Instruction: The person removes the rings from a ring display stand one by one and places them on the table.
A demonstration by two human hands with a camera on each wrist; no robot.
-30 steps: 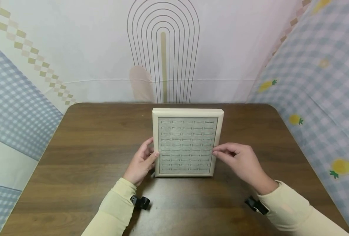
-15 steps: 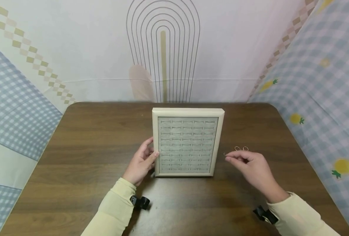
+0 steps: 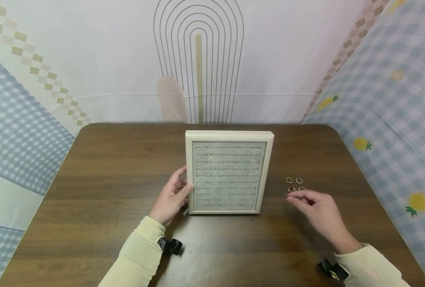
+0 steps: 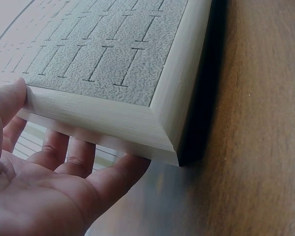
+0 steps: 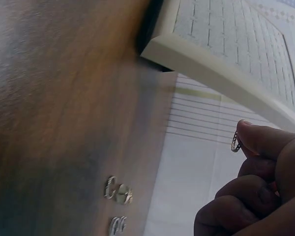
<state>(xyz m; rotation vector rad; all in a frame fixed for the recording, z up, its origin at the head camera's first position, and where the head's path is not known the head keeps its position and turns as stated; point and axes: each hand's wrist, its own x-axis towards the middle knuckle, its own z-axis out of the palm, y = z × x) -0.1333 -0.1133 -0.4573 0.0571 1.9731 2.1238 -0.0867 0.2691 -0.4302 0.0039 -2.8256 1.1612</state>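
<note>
A ring display board point(image 3: 228, 175) with a cream frame and grey slotted padding stands upright on the table. My left hand point(image 3: 172, 197) holds its left side, thumb on the front edge and fingers behind; the left wrist view shows the thumb point(image 4: 10, 101) against the frame. To the right of the board, my right hand point(image 3: 318, 207) pinches a small ring point(image 5: 235, 141) between thumb and index finger. Just beyond those fingertips, several loose rings point(image 3: 289, 180) lie on the table, the nearer ones partly behind the hand. All slots I can see on the board hold no ring.
The brown wooden table point(image 3: 126, 159) reaches back to a pale patterned cloth wall point(image 3: 119, 59). Checked cloth with pineapples point(image 3: 388, 119) hangs along the right side, and blue checked cloth point(image 3: 18, 131) along the left.
My right hand has moved from the board's right edge rightward and closer to me, still pinching the ring. Loose rings behind it have come into view. My left hand and the board stay put.
</note>
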